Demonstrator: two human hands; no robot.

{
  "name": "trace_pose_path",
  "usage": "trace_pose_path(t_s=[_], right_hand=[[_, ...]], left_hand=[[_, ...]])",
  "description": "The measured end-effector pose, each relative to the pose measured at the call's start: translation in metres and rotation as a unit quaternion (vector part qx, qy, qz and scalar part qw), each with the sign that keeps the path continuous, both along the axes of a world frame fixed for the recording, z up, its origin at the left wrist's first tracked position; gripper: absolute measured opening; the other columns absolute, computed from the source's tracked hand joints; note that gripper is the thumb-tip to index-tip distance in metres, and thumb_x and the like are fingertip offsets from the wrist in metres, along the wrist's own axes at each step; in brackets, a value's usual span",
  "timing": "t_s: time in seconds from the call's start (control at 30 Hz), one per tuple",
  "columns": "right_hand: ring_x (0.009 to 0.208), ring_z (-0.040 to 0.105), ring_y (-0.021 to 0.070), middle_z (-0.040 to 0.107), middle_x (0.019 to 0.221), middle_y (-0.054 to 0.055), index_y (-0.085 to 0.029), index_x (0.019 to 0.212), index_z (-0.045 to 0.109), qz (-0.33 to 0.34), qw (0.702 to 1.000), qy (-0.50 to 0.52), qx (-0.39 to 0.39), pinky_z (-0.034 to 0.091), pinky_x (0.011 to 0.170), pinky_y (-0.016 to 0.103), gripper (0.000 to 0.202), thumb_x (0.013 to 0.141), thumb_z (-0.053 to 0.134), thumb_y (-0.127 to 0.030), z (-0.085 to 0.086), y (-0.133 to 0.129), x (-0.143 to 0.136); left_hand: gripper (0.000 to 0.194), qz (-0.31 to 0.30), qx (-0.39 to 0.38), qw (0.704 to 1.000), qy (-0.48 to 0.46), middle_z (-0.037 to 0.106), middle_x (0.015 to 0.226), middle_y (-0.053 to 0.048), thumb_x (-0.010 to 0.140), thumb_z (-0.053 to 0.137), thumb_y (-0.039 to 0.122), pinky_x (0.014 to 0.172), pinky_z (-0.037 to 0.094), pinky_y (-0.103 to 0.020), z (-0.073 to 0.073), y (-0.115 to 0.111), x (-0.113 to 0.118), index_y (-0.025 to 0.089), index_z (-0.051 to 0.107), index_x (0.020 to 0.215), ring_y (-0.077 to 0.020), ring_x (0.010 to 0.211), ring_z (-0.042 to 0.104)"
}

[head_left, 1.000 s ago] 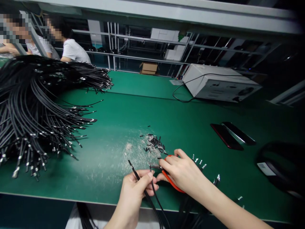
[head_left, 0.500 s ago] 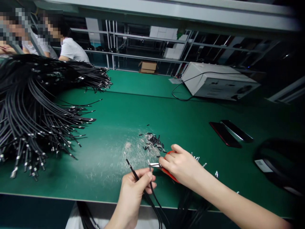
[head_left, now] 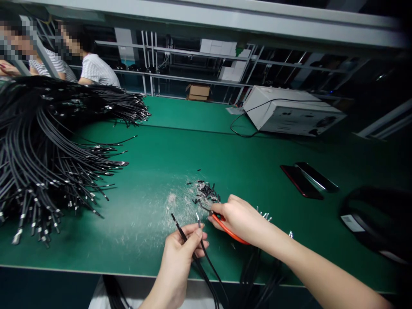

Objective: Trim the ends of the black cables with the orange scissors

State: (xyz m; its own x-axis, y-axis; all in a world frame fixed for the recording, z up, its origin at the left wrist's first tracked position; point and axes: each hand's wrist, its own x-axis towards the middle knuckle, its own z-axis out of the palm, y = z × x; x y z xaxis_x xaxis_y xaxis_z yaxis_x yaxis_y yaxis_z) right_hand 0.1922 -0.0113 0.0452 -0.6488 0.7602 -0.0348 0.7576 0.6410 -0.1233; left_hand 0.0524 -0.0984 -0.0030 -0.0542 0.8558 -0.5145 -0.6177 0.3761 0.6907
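Note:
My left hand (head_left: 184,253) is closed on black cables (head_left: 206,279), thumb pressed on one whose bare silvery end (head_left: 198,219) points up. Another cable in this hand has a dark tip standing up to the left. My right hand (head_left: 234,219) grips orange-handled scissors (head_left: 232,234); their dark blades lie just right of the silvery end, apart from it. Beyond the hands, short black offcuts (head_left: 207,191) lie among pale fine strands (head_left: 172,198) on the green table (head_left: 161,159).
A large heap of black cables (head_left: 41,141) covers the left side. At the right are two phones (head_left: 301,181), a black object with a white label (head_left: 352,223) and a white machine (head_left: 289,112). People in striped shirts (head_left: 98,69) sit at the far left.
The scissors have turned in my right hand, and their blades have come away from the cable end, up and slightly left. My left hand keeps its hold on the cables.

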Motion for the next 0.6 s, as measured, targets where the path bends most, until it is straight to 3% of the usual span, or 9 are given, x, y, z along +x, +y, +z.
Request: trace_pose_path(t_s=[0.07, 0.13, 0.2, 0.37, 0.6], right_hand=[[0.038, 0.048, 0.0109, 0.051, 0.042, -0.004, -0.019, 0.072, 0.058, -0.107, 0.971, 0.127, -0.172, 0.032, 0.042, 0.021, 0.026, 0.084, 0.047, -0.04, -0.002, -0.003, -0.006], [0.031, 0.044, 0.0086, 0.047, 0.041, -0.007, -0.018, 0.081, 0.056, -0.168, 0.894, 0.236, -0.342, 0.031, 0.034, 0.018, 0.03, 0.082, 0.048, -0.047, -0.006, -0.008, -0.012], [0.029, 0.041, 0.0074, 0.045, 0.04, -0.009, -0.018, 0.081, 0.054, -0.186, 0.829, 0.303, -0.432, 0.029, 0.029, 0.016, 0.033, 0.077, 0.054, -0.05, -0.01, -0.012, -0.016], [0.027, 0.038, 0.0062, 0.046, 0.037, -0.009, -0.016, 0.079, 0.055, -0.168, 0.775, 0.386, -0.472, 0.029, 0.028, 0.015, 0.03, 0.074, 0.06, -0.045, -0.011, -0.018, -0.015], [0.027, 0.038, 0.0057, 0.045, 0.035, -0.008, -0.013, 0.077, 0.057, -0.157, 0.752, 0.425, -0.479, 0.03, 0.029, 0.015, 0.028, 0.073, 0.062, -0.041, -0.011, -0.02, -0.011]], left_hand=[[0.038, -0.007, 0.001, 1.0, -0.013, 0.068, 0.072, -0.007, 0.058, 0.078, 0.034, 0.052, 0.046, -0.019, 0.001, 0.001, -0.001, 0.01, 0.069, 0.086, -0.0125, 0.06, 0.062], [0.038, -0.011, 0.001, 1.0, -0.013, 0.068, 0.071, -0.007, 0.058, 0.079, 0.033, 0.053, 0.046, -0.019, 0.0, 0.001, -0.001, 0.009, 0.068, 0.086, -0.0124, 0.059, 0.062], [0.039, 0.0, -0.001, 1.0, -0.001, 0.067, 0.066, -0.005, 0.055, 0.081, 0.031, 0.052, 0.046, -0.019, 0.0, 0.001, -0.001, 0.009, 0.067, 0.083, -0.0124, 0.057, 0.062], [0.038, 0.023, -0.001, 1.0, -0.001, 0.065, 0.058, -0.002, 0.049, 0.084, 0.029, 0.051, 0.048, -0.021, 0.001, -0.002, 0.0, 0.009, 0.064, 0.076, -0.0153, 0.055, 0.065], [0.039, 0.022, -0.002, 1.0, -0.022, 0.07, 0.064, -0.006, 0.051, 0.083, 0.032, 0.055, 0.052, -0.024, 0.002, -0.004, 0.002, 0.01, 0.064, 0.078, -0.0178, 0.059, 0.067]])
